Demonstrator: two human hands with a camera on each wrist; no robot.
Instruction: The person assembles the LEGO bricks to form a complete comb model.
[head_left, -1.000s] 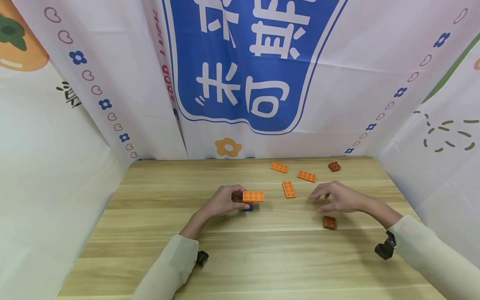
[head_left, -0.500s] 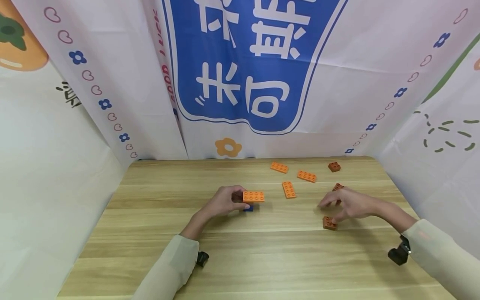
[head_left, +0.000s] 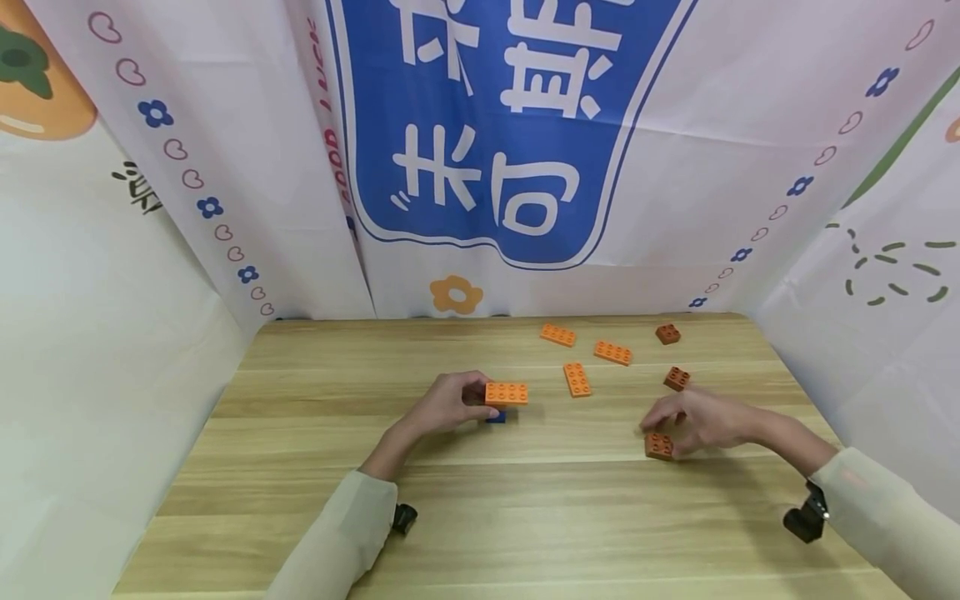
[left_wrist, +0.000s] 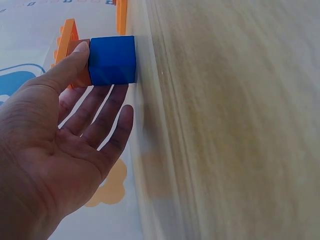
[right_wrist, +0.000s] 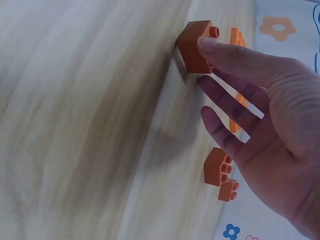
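My left hand holds a small upright stack at mid-table, thumb on the near side. In the left wrist view the stack has a blue brick at the bottom, a brown brick in the middle and an orange eight-stud plate on top, overhanging. The lower fingers of that hand spread out free. On the right, my right hand grasps a brown four-stud toy brick standing studs up on the table. Its thumb lies on one side; the index fingertip is hidden behind the brick in the right wrist view.
Three loose orange plates, one nearest the stack, one and one farther back, lie right of centre. Two more brown bricks, one and one, sit behind the right hand. A printed cloth walls the table's back.
My right hand has moved right and toward me, from above the table onto the nearest brown brick, uncovering another brown brick behind it. The left hand and its stack have stayed still.
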